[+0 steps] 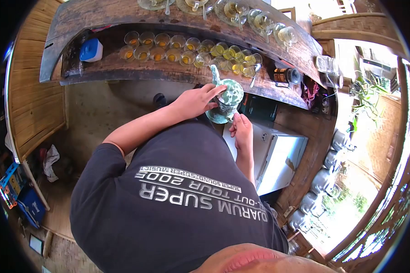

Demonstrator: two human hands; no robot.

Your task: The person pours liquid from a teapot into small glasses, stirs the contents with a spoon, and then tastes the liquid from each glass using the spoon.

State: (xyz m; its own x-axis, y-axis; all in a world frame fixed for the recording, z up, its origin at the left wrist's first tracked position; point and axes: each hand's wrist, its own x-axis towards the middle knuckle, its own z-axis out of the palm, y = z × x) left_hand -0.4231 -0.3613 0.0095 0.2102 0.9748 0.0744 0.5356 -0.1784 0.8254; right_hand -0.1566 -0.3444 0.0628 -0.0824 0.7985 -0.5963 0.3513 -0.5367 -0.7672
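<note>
A green-and-white speckled teapot (232, 92) is held in front of my body, its spout directed at the rows of glasses. My left hand (197, 100) lies over its near-left side, fingers reaching onto the lid and thumb lower on the body. With curled fingers, my right hand (242, 129) grips the teapot at the handle side; the handle is mostly hidden. Beyond the spout, two rows of small glasses (157, 56) stand on the lower wooden shelf, with orange-yellow contents at the bottom. Glasses to the right (233, 52) hold yellowish liquid. A spoon (255, 75) stands by the right end.
Glass cups on saucers (232, 11) with spoons line the upper counter (100, 13). A blue-lidded container (91, 50) sits left of the glasses, a dark-lidded jar (287, 75) right. A white cabinet (280, 157) stands close by my right arm. Metal pots (321, 179) hang farther right.
</note>
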